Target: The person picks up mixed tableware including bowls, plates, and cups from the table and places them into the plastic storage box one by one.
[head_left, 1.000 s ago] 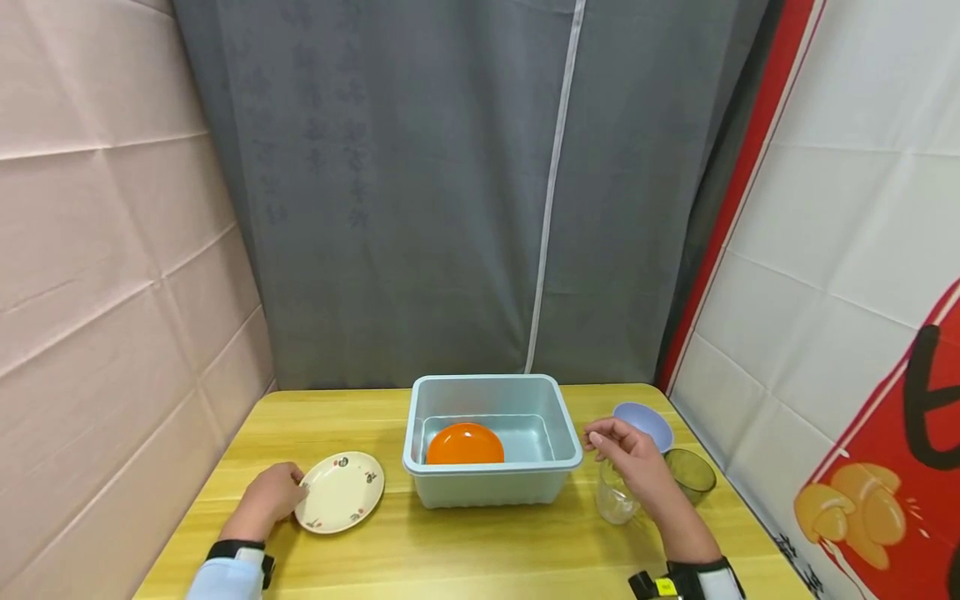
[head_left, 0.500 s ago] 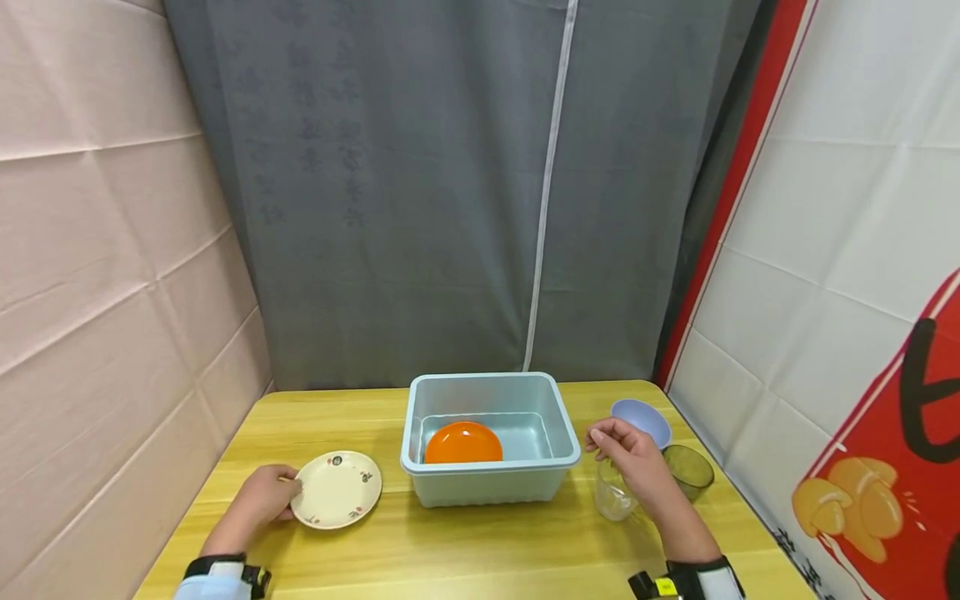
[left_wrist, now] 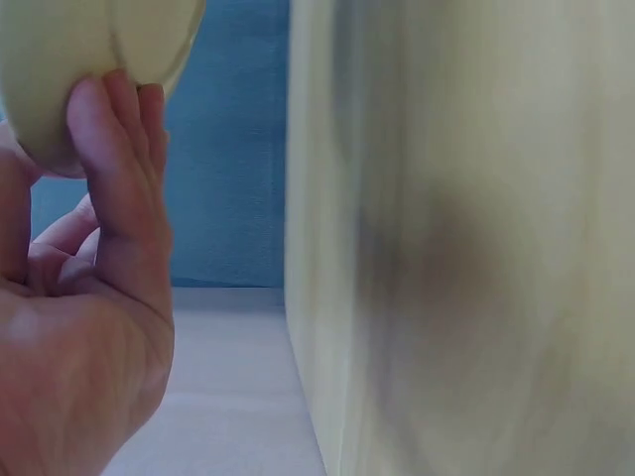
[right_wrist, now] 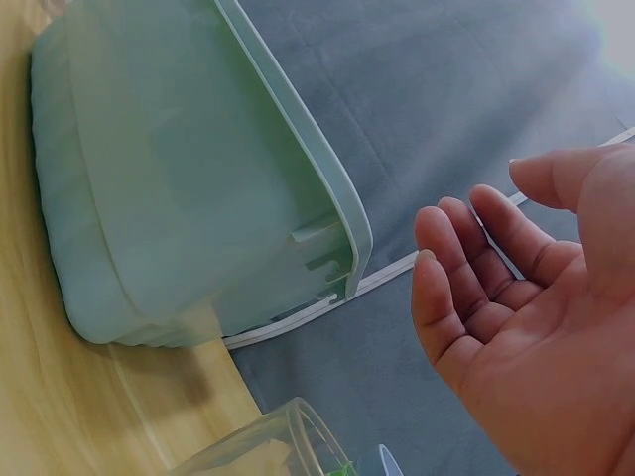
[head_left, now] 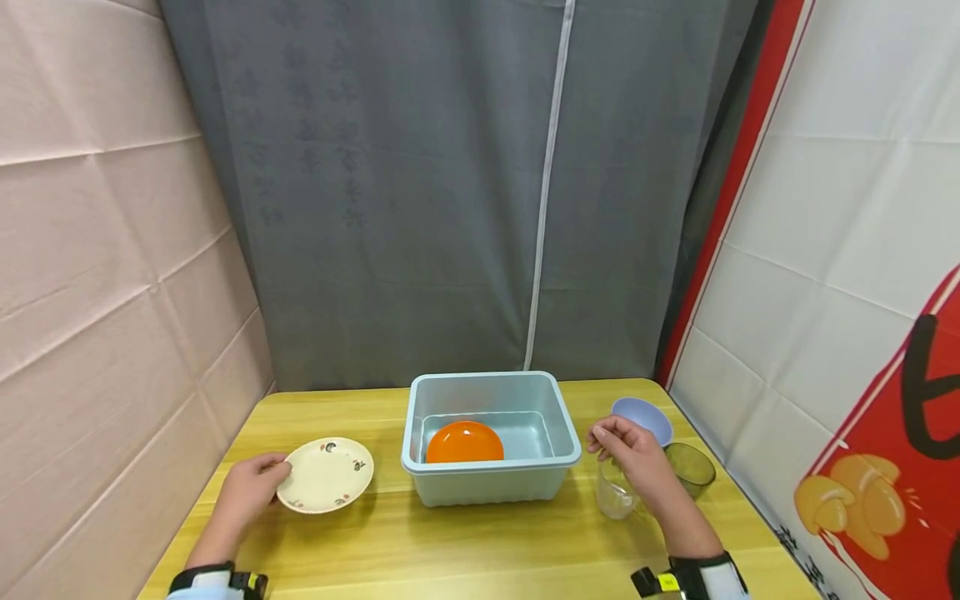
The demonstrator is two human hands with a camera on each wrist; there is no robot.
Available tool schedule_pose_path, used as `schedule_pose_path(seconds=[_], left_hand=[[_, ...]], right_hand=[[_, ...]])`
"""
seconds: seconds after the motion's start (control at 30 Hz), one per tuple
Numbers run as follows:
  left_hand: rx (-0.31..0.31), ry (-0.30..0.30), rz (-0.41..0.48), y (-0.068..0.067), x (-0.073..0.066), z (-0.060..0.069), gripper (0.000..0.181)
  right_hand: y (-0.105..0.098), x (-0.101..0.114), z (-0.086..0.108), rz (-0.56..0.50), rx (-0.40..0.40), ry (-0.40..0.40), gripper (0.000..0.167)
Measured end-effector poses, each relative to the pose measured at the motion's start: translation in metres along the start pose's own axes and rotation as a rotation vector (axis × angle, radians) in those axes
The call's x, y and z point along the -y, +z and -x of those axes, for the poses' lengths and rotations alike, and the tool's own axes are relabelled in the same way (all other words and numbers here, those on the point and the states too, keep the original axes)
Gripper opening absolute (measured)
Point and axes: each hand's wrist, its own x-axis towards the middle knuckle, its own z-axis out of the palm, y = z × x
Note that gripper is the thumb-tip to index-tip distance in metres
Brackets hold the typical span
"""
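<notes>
- While the left hand (head_left: 247, 490) pinches the plate (head_left: 328, 477) by its rim, I see it now lifted off the table (head_left: 420, 554); I judge pick-up done.
- Right hand (head_left: 636, 460): fingers loosely bent, holding nothing, near tub (head_left: 491, 488).

At lower left, the left hand (head_left: 249, 487) pinches the rim of a cream plate (head_left: 327, 477). At lower centre, a pale blue tub (head_left: 491, 486) on the tabletop (head_left: 450, 550) holds an orange dish (head_left: 465, 443). At lower right, the right hand (head_left: 632, 452) hangs near a clear cup (head_left: 615, 500), green cup (head_left: 692, 468) and purple bowl (head_left: 647, 417). A gray curtain (head_left: 390, 208) fills upper centre.
</notes>
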Motion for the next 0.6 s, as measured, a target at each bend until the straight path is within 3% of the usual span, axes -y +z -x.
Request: schedule_pose_path(seconds=[0.27, 0.43, 0.6], left_hand=[[-0.002, -0.075, 0.203, -0.017, -0.026, 0.014, 0.053], [0.023, -0.044, 0.243, -0.019, -0.044, 0.018, 0.051], [0.037, 0.009, 0.265, -0.015, -0.063, 0.023, 0.047]], right_hand=[[0.000, 0.004, -0.003, 0.010, -0.002, 0.016, 0.027], [0.003, 0.007, -0.005, 0.008, 0.005, -0.005, 0.026], [0.012, 0.012, -0.006, -0.007, 0.065, -0.047, 0.025]])
